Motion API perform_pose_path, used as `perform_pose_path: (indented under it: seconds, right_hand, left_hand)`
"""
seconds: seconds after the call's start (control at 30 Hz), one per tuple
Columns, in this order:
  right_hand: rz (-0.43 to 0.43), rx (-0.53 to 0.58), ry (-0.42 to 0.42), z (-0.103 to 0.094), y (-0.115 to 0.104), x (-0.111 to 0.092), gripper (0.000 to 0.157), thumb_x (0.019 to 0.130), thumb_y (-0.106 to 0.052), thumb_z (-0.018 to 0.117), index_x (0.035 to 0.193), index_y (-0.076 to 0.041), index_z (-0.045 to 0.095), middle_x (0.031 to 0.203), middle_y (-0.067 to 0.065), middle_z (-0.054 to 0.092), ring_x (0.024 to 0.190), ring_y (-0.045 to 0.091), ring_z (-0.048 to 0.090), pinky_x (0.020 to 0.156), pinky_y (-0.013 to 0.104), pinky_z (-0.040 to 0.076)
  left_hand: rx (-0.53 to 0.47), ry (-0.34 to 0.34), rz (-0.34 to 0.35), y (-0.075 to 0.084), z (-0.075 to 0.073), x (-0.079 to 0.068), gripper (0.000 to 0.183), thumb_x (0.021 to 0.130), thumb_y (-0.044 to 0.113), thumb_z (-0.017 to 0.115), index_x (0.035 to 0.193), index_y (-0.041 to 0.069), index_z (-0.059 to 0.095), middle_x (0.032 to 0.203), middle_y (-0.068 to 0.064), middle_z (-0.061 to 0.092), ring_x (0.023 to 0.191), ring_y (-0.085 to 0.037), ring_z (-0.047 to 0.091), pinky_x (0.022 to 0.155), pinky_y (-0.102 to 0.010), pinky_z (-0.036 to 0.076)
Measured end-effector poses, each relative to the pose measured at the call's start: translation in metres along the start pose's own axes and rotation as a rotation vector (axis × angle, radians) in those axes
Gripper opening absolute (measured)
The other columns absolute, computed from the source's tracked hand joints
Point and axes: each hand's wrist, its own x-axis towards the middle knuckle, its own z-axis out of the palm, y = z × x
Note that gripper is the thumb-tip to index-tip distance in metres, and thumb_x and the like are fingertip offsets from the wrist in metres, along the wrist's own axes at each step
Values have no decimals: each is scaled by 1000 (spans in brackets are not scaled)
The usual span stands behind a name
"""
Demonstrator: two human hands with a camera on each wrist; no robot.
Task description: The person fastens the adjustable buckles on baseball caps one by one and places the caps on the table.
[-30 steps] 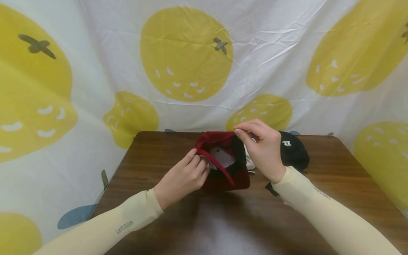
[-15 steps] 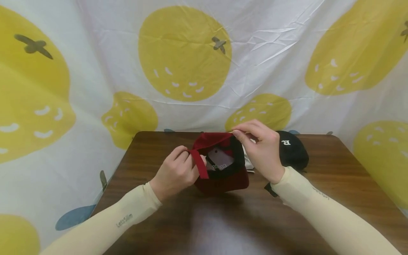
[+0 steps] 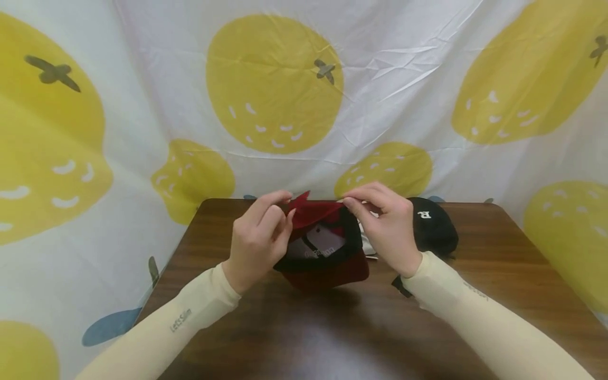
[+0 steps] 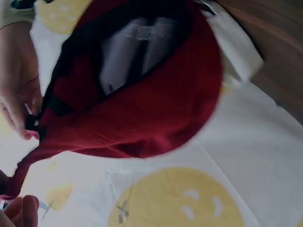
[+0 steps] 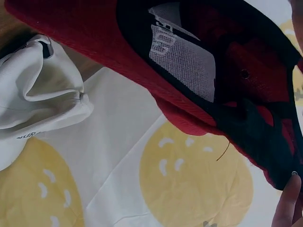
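A dark red baseball cap (image 3: 332, 272) is held up over the table, its underside and black sweatband facing me. My left hand (image 3: 258, 235) pinches the red back strap (image 3: 299, 202) between thumb and fingertips; the strap's loose end sticks up past the fingers. My right hand (image 3: 387, 224) pinches the opposite back edge of the cap. In the left wrist view, a small buckle (image 4: 34, 122) shows at the right fingertips, and the strap (image 4: 18, 177) runs down to my left fingers (image 4: 29, 210). Inside the cap is a pale mesh lining (image 5: 184, 71) with lettering.
A black cap (image 3: 434, 227) with a white letter lies on the brown wooden table (image 3: 494, 274), right of my right hand. Behind that hand is a white cap (image 5: 42, 94), partly hidden in the head view. A lemon-print cloth (image 3: 285, 174) hangs beyond the table.
My left hand has moved left and up, drawing the strap with it; the strap end swung from hanging across the opening to pointing upward. My right hand has stayed almost in place.
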Motion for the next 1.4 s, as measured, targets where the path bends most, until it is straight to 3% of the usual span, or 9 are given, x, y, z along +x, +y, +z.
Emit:
perform_pose_path:
  seconds: [0.17,0.27,0.47,0.6,0.77,0.9,1.07,1.27,1.4]
  right_hand:
    - [26,14,11,1,-1,-2,15,78,9,81,89,-1,78,85,7,66,78,18,63,70,21,52]
    - [47,25,13,1,-1,-3,15,77,10,81,89,1,78,83,8,62,73,18,61,65,19,50]
    - [92,15,-26,0,-1,-1,13,80,5,81,90,-3,79,83,6,64,69,15,56,61,22,45]
    - [138,19,-55,-3,-2,1,10,83,1,80,91,-4,79,84,5,67,74,15,59,64,22,48]
    - [221,37,-93,-6,-5,4,8,85,-1,79,93,-3,79,86,5,71,80,16,64,71,21,52]
    - [332,79,-139,-8,-5,6,9,87,-6,79,95,-5,79,87,5,74,80,17,68,69,23,52]
    - [527,198,-191,-9,9,2,15,90,-17,78,99,-6,78,87,7,74,80,23,69,68,28,54]
    - [676,388,-216,-8,27,-4,25,91,-23,77,102,-1,75,88,16,72,76,29,64,64,31,55]
    - [771,511,-230,-7,28,-5,29,91,-21,77,105,3,73,89,15,71,77,24,65,67,30,57]
  left_hand:
    - [-354,-64,-208,3,2,4,27,80,-13,49,68,8,38,99,-17,69,80,-24,66,62,-34,56]
    - [-586,-105,-367,5,1,9,26,78,-16,43,70,8,38,88,-16,65,67,-20,62,56,-31,55]
    - [-841,-197,-580,6,-4,13,21,89,-4,55,78,9,43,77,-6,52,59,-21,47,50,-31,40]
    - [-881,-224,-635,7,-6,16,13,98,15,61,90,9,52,71,-4,49,59,-23,45,53,-33,40]
    - [-831,-240,-655,8,-6,18,7,100,16,62,99,10,62,71,-3,56,61,-22,49,54,-32,43]
    - [-742,-258,-668,8,-4,18,25,98,20,68,74,12,67,63,1,56,56,-19,47,50,-31,39]
    - [-672,-301,-728,9,-3,16,47,94,30,73,53,12,56,52,2,48,51,-19,41,44,-30,28]
    - [-708,-366,-788,9,1,18,33,99,23,67,69,9,64,58,-6,49,55,-22,42,52,-30,34]
    - [-694,-433,-767,11,3,17,18,101,22,63,86,15,69,66,-7,54,59,-20,46,57,-31,40]
